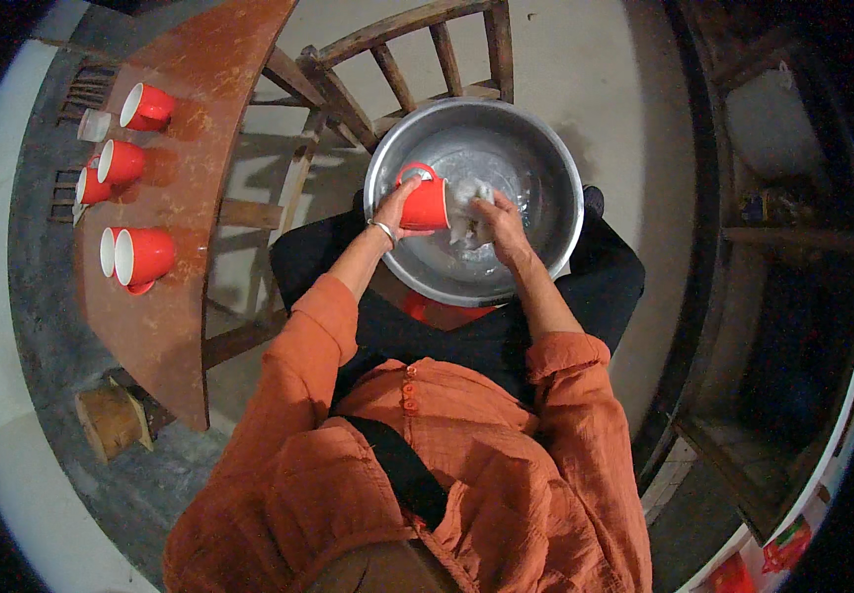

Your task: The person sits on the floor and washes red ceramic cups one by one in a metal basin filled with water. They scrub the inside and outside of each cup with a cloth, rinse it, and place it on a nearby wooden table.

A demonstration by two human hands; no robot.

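Over a round metal basin [545,259] with water in it, my left hand [397,204] grips a red mug [425,204]. The mug lies tilted on its side, its handle towards the far side and its mouth turned to the right. My right hand [504,226] pinches a wet, whitish cloth [471,204] just right of the mug's mouth. Part of the cloth hangs down above the basin's bottom. Whether it touches the mug's rim is hard to tell.
Several red mugs with white insides, one of them a red mug [152,256] near the front, stand on a brown table [167,348] to the left. A glass [93,124] is by them. Beyond the basin is a wooden chair [404,78]. A wooden stool [108,419] stands at lower left.
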